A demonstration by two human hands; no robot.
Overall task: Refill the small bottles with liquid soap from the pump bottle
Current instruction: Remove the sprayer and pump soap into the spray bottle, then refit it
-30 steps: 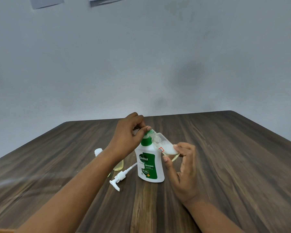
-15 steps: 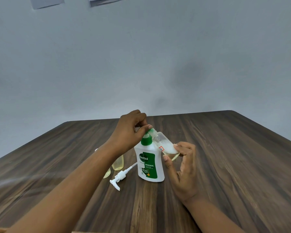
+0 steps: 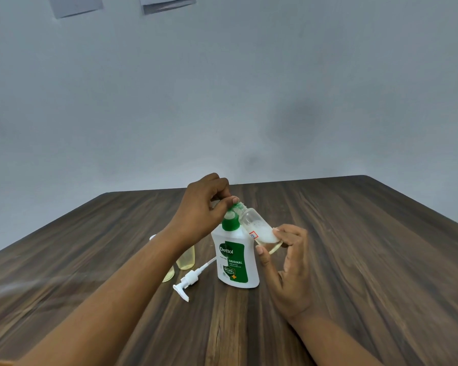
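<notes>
Item 1, small bottle (image 3: pixel 254 224): held just above the open green neck of the pump bottle (image 3: pixel 236 260). Long axis tilted, mouth end up and to your left, base down and to your right, foamy soap pooled low. Your left hand (image 3: pixel 204 207): fingers and thumb curled, pinching the mouth end; cap present or not, cannot tell. Your right hand (image 3: pixel 288 265): fingertips clamped on the base. Item 2, pump bottle: upright on the table (image 3: pixel 354 260), pump head (image 3: pixel 187 282) lying beside it. 2 filled bottles (image 3: pixel 186 257) stand behind your left forearm. Judgement: your left hand is nearer the mouth, so twisting falls to it.
</notes>
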